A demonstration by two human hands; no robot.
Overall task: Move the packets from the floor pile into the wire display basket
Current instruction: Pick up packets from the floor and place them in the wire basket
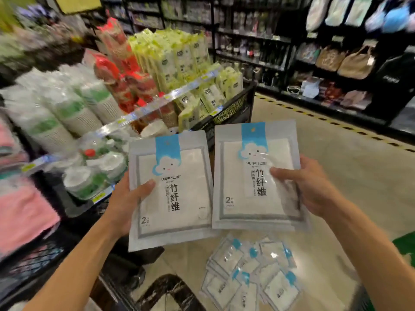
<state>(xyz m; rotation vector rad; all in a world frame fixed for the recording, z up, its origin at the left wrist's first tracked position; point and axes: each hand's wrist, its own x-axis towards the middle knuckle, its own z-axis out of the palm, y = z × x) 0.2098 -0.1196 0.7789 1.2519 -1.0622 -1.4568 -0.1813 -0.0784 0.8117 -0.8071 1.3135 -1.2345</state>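
Glossy clear plastic packets (pixel 170 191), white cloth inside; black wire basket (pixel 233 111).

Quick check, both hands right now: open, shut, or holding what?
Left hand: grips the left packet by its left edge.
Right hand: grips the right packet by its right edge.

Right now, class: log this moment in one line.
left hand: holds white cloud-print packet | right hand: holds matching packet | floor pile: remains
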